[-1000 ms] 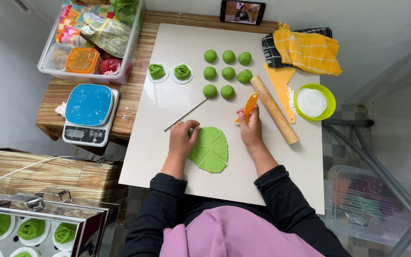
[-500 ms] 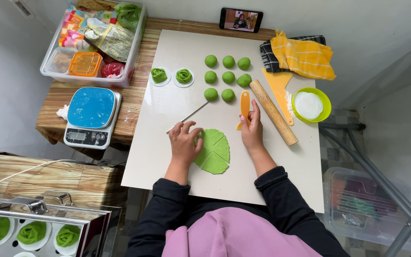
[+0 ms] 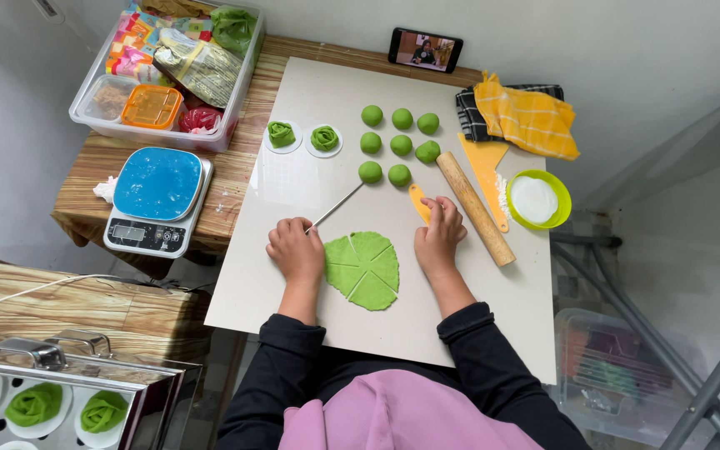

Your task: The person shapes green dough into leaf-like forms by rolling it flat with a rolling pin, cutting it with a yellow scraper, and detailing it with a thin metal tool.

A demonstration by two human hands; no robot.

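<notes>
Smooth off-white board (image 3: 310,179) on wooden table, grey wall behind. Flat green dough disc (image 3: 363,270) at board's near edge, scored into wedges (matte, soft-looking). Left hand (image 3: 297,251) curled shut around thin metal skewer (image 3: 337,205), knuckles just beside disc. Right hand (image 3: 438,239) closed on orange plastic scraper (image 3: 418,202), touching disc's right edge. Seven round dough balls (image 3: 400,143) farther back; cylindrical wooden rolling pin (image 3: 474,207) just right of hand.
</notes>
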